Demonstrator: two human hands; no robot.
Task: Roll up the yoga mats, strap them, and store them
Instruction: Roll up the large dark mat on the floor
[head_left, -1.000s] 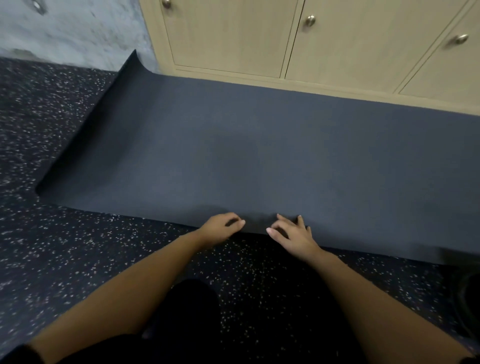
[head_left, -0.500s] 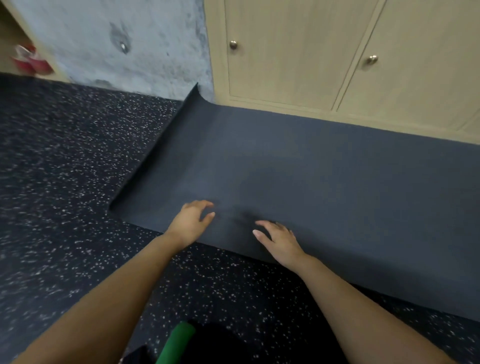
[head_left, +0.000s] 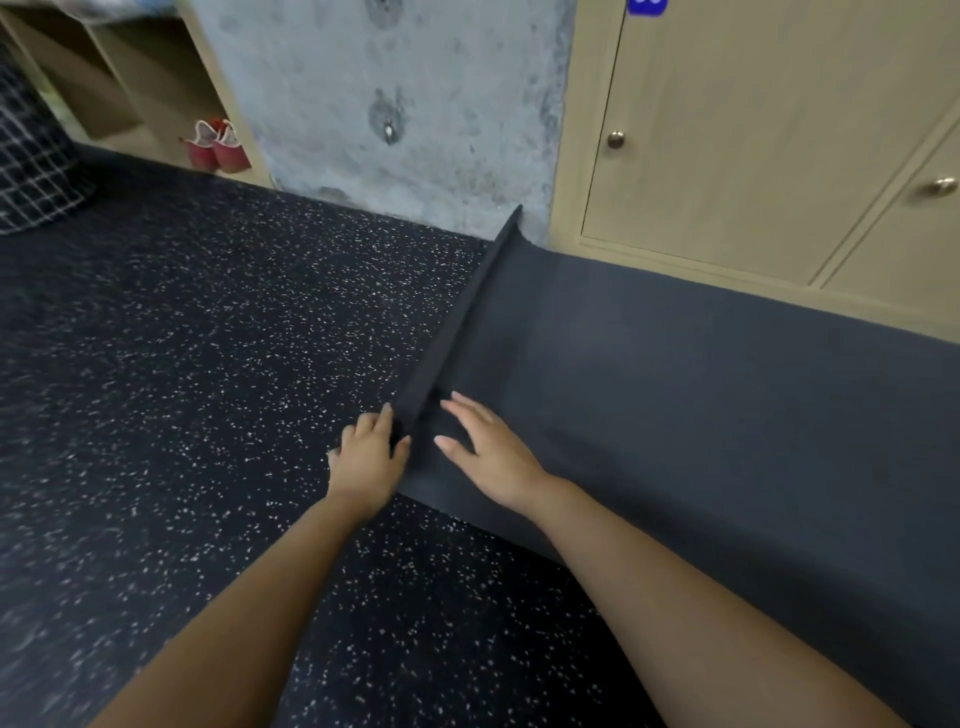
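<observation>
While both hands were at the long near edge a moment ago, they are now at the left short end of the dark grey rubber yoga mat (head_left: 675, 389), which lies on the black speckled floor (head_left: 208, 338) along the light wooden cabinets (head_left: 727, 156). Rolling can probably begin here. The left hand (head_left: 366, 460) grips the raised end between thumb and fingers. The right hand (head_left: 493, 452) lies flat on the mat just beside.
</observation>
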